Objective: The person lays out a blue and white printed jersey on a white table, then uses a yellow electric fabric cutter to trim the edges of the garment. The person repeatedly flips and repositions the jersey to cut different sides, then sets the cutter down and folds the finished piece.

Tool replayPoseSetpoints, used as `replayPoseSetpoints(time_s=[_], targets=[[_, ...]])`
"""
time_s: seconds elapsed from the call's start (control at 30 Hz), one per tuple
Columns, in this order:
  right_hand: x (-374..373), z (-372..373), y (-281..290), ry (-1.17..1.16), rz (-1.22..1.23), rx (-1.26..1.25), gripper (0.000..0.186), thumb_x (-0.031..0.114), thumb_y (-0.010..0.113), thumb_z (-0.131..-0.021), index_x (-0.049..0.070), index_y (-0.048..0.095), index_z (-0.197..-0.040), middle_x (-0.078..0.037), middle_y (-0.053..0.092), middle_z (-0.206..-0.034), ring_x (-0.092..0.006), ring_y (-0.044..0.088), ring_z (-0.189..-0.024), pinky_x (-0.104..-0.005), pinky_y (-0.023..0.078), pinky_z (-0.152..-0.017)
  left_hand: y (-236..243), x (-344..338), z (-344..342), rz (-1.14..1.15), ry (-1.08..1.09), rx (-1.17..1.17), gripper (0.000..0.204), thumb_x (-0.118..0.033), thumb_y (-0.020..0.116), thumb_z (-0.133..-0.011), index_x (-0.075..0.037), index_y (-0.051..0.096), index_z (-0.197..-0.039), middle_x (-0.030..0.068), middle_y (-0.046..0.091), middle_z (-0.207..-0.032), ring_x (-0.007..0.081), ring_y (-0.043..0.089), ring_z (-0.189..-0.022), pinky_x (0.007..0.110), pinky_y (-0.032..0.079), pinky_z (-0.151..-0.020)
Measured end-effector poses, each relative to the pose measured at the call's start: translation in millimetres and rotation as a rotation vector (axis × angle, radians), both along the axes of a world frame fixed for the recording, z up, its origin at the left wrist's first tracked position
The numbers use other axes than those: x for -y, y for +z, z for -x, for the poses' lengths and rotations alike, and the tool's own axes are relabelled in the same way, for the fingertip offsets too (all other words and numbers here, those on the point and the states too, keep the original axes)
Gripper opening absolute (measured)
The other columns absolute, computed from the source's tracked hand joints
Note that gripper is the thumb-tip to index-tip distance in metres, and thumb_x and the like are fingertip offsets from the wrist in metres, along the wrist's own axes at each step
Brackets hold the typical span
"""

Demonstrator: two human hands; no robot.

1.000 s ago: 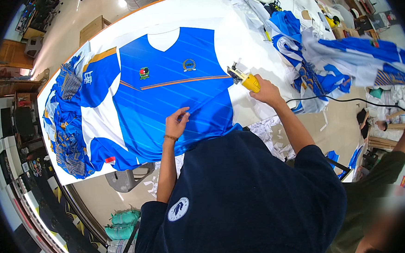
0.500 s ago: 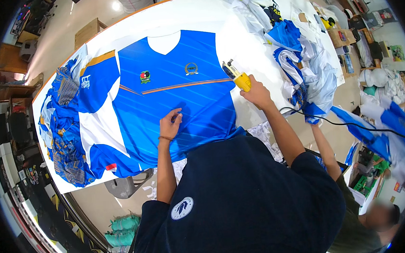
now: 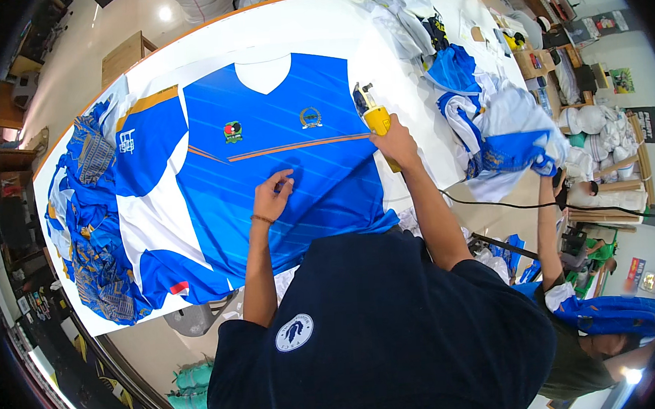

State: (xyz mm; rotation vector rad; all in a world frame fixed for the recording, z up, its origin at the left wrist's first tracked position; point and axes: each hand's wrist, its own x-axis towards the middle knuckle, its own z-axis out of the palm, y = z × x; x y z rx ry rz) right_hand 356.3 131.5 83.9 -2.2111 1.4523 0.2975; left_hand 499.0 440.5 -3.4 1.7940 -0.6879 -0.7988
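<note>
A blue jersey front panel [image 3: 254,164] with a V neck, two crests and an orange stripe lies spread on the white table. My right hand [image 3: 399,146] grips a yellow corded electric fabric cutter [image 3: 376,119] at the panel's right edge, its metal head pointing away from me. My left hand [image 3: 273,199] rests on or just over the middle of the panel, fingers loosely bent and apart, holding nothing. Left of the panel lies a blue sleeve piece [image 3: 151,140] with a gold band and white backing around it.
Crumpled patterned blue cloth [image 3: 97,241] is heaped at the table's left end. White and blue garments [image 3: 455,77] pile up at the right. A black cable [image 3: 515,205] runs off right. Beyond the right edge, a co-worker's arm [image 3: 548,228] reaches to a blue-and-white cloth [image 3: 522,144].
The cutter has turned more upright, and my right hand has shifted slightly left. My left hand stays nearly in place. The co-worker has moved a cloth at the table's right end.
</note>
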Motion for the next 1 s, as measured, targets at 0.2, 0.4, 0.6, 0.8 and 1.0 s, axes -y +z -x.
replayPoseSetpoints(time_s=[0.2, 0.4, 0.6, 0.8, 1.0], targets=[[7, -28, -5, -0.064, 0.023, 0.023, 0.068, 0.042, 0.076, -0.074, 0.006, 0.05, -0.125, -0.025, 0.069, -0.115, -0.0436, 0.068, -0.109, -0.052, 0.053, -0.094, 0, -7, -19, 0.034, 0.015, -0.031, 0.029, -0.016, 0.064, -0.099, -0.006, 0.069, -0.125, 0.0073, 0.075, -0.092, 0.0128, 0.071, -0.079, 0.029, 0.057, -0.072], [22, -68, -5, -0.11, 0.052, 0.008, 0.072, 0.041, 0.077, -0.073, 0.005, 0.049, -0.129, -0.024, 0.068, -0.118, -0.0414, 0.067, -0.111, -0.05, 0.054, -0.095, -3, -12, -29, 0.048, 0.079, -0.062, 0.027, -0.014, 0.068, -0.096, -0.004, 0.071, -0.121, 0.007, 0.071, -0.08, 0.0106, 0.067, -0.072, 0.028, 0.054, -0.067], [53, -106, -17, -0.173, 0.056, 0.003, 0.075, 0.044, 0.077, -0.073, 0.004, 0.05, -0.131, -0.022, 0.066, -0.124, -0.0391, 0.066, -0.114, -0.0489, 0.053, -0.097, 2, -17, -33, 0.052, 0.14, -0.019, 0.027, -0.015, 0.068, -0.096, -0.004, 0.071, -0.12, 0.0073, 0.071, -0.081, 0.0111, 0.068, -0.072, 0.029, 0.055, -0.068], [101, -146, -37, -0.21, 0.086, 0.074, 0.078, 0.046, 0.075, -0.073, 0.003, 0.05, -0.133, -0.022, 0.066, -0.126, -0.0376, 0.066, -0.116, -0.0485, 0.053, -0.098, 4, -13, -28, 0.006, 0.211, 0.003, 0.025, -0.014, 0.068, -0.095, -0.005, 0.072, -0.118, 0.0116, 0.075, -0.089, 0.0164, 0.073, -0.078, 0.031, 0.057, -0.071], [153, -137, -77, -0.222, -0.01, 0.378, 0.076, 0.046, 0.079, -0.072, -0.001, 0.056, -0.127, -0.024, 0.068, -0.118, -0.037, 0.069, -0.107, -0.046, 0.055, -0.091, 12, 42, -18, 0.038, 0.21, 0.369, 0.026, -0.012, 0.07, -0.092, -0.005, 0.071, -0.116, 0.0152, 0.073, -0.106, 0.0277, 0.069, -0.103, 0.038, 0.054, -0.088]])
